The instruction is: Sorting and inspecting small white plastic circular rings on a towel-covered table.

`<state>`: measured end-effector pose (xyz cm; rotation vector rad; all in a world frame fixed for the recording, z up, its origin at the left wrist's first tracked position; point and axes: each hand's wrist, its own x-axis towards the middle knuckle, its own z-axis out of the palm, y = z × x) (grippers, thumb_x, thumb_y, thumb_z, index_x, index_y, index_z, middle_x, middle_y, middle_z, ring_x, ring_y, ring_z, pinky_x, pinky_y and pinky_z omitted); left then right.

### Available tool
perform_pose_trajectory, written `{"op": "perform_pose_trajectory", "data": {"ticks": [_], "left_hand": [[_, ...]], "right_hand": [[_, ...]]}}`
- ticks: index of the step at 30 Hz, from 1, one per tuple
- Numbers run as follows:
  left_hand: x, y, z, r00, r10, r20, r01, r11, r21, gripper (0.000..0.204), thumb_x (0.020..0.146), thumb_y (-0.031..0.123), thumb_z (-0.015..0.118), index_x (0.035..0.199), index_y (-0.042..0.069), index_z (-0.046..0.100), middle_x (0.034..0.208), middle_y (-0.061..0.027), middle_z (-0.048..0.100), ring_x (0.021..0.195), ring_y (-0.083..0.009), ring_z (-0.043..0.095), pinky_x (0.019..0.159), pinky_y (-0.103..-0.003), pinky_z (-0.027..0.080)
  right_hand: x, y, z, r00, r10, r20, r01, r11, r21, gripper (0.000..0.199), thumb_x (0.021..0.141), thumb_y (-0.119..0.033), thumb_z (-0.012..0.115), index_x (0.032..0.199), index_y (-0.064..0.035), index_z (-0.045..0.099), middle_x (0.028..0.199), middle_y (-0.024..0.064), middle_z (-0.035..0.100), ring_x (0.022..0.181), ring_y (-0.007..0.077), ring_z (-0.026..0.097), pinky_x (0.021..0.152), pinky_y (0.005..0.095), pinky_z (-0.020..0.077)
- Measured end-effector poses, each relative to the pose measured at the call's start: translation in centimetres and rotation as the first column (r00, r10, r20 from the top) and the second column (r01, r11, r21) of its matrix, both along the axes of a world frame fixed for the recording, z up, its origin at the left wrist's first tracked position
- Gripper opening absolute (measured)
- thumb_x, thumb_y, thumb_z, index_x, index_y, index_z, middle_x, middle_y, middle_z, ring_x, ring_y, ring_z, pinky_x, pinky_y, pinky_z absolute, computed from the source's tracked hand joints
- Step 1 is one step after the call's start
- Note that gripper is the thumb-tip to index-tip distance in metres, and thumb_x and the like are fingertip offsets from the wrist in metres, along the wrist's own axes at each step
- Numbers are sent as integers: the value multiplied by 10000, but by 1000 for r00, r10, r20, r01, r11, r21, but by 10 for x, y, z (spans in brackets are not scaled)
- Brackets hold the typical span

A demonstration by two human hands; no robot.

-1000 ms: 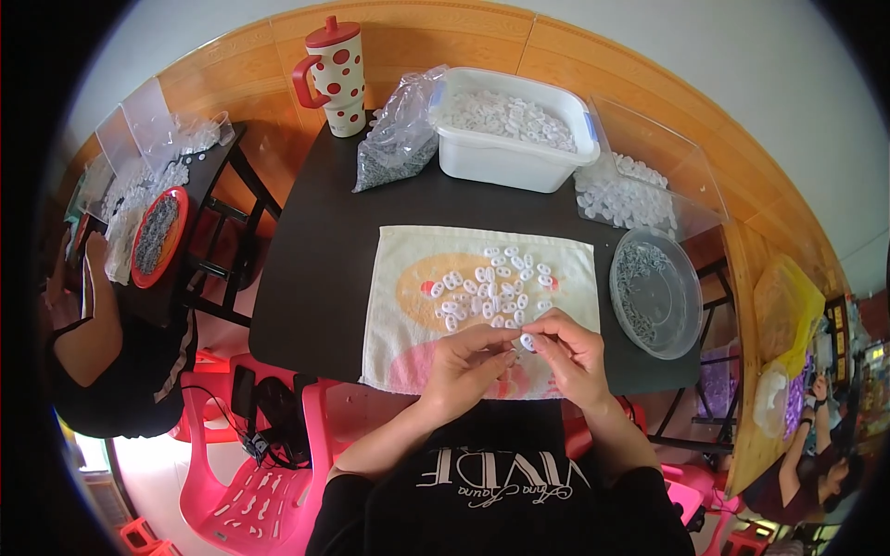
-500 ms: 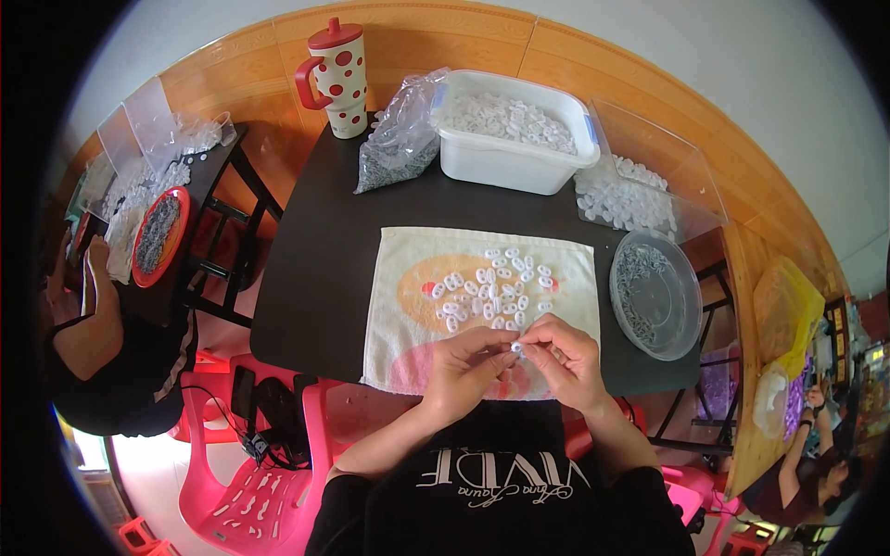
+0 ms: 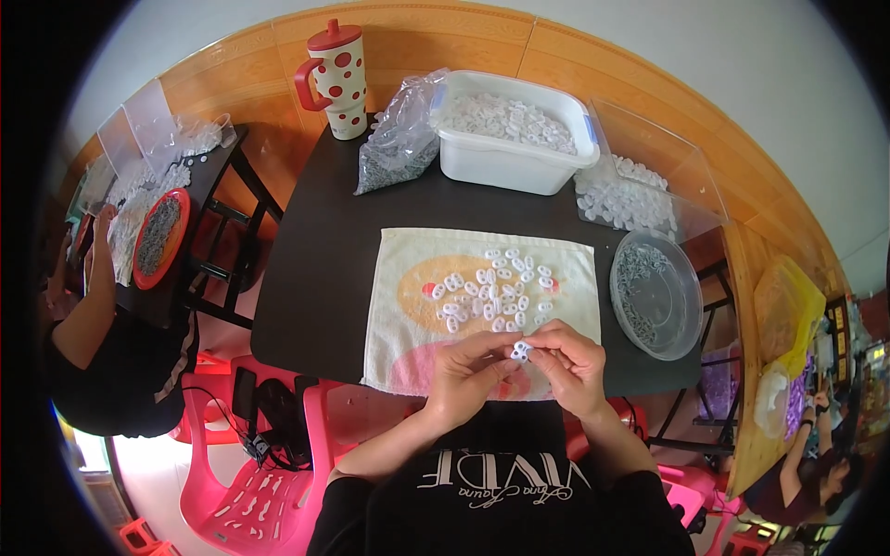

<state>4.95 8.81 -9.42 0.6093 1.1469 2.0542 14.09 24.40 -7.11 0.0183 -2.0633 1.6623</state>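
Between the fingertips of both hands is a small white plastic piece with dark spots or holes (image 3: 521, 351). My left hand (image 3: 466, 372) pinches it from one side, thumb and forefinger together. From the other side my right hand (image 3: 573, 369) grips it in the same way. Both hands hover over the near edge of a cream towel (image 3: 385, 320) with a coloured print. Farther up the towel lie many loose white oval pieces (image 3: 491, 292), most with two holes. What the curled lower fingers may hold is hidden.
Behind the towel stand a spotted tumbler (image 3: 341, 83), a clear bag of small grey parts (image 3: 394, 162), a white tub of pieces (image 3: 505, 162) and a clear box (image 3: 630, 199). A round clear tray (image 3: 663, 306) sits right. Another person's arm (image 3: 88, 310) is at the left table.
The white piece has turned between my fingers and now shows several dark spots. Both hands stay nearly in place. The person at left has reached farther over their table.
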Motion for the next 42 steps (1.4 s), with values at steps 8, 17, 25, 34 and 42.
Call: {"op": "perform_pose_trajectory", "data": {"ticks": [8, 17, 25, 34, 42], "left_hand": [[2, 2, -9, 993, 88, -82, -94, 993, -74, 337, 863, -138, 608, 1167, -2, 659, 930, -76, 670, 790, -148, 665, 666, -267, 543], [-11, 3, -10, 493, 75, -867, -430, 887, -167, 243, 745, -65, 668, 983, -17, 684, 881, -152, 648, 788, -322, 647, 681, -365, 530], [-20, -2, -9, 547, -15, -837, -313, 924, -221, 166, 735, -74, 667, 891, -21, 687, 833, -145, 663, 777, -319, 640, 671, -381, 522], [-18, 0, -9, 476, -50, -878, -281, 938, -205, 158, 717, -117, 648, 846, -29, 673, 831, -135, 655, 778, -316, 633, 664, -379, 516], [-21, 3, -7, 431, -107, -896, -255, 938, -235, 180, 685, -147, 638, 823, -32, 633, 848, -142, 610, 782, -331, 600, 663, -388, 506]], "right_hand": [[1, 1, 1, 999, -9, 45, 4, 993, 116, 248, 797, 150, 638, 1025, 61, 673, 932, 112, 645, 793, 142, 595, 689, 219, 448], [-4, 7, -32, 998, -44, 40, 23, 912, 409, 278, 713, 119, 621, 959, -3, 664, 844, 116, 625, 743, 271, 623, 647, 336, 484], [-2, 7, -31, 995, -36, -88, 86, 740, 667, 224, 666, 54, 646, 880, -8, 659, 858, 102, 608, 735, 280, 609, 590, 372, 471], [6, 4, -33, 998, 58, -2, -40, 715, 698, 204, 655, 15, 604, 851, 3, 549, 924, 130, 534, 832, 312, 570, 680, 405, 482], [2, 8, -36, 996, 94, 10, -75, 717, 693, 198, 641, -7, 602, 828, 2, 536, 932, 142, 513, 833, 316, 547, 723, 397, 476]]}}
